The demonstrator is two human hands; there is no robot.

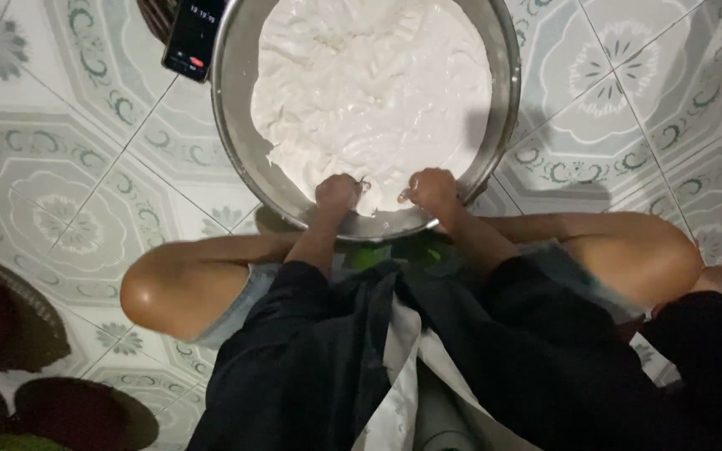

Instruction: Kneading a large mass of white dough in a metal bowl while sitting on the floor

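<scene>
Black top w/ long sleeves, light denim shorts, bare knees, white apron-like cloth

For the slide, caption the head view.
Both hands, left and right, press white dough in a metal basin on a tiled floor.

Only one screen is showing up here: a phone (194, 35) is lying on the patterned floor tiles at the top left, tucked right up against the outer rim of the big metal basin (231, 125), with its upper end getting cut off by the picture edge. It's a slim black rectangle tilting a bit to the right, and its dark display is glowing with small white markings near the top and a little red pill-shaped button near the bottom. No packages, labels or signs are turning up anywhere else.
</scene>
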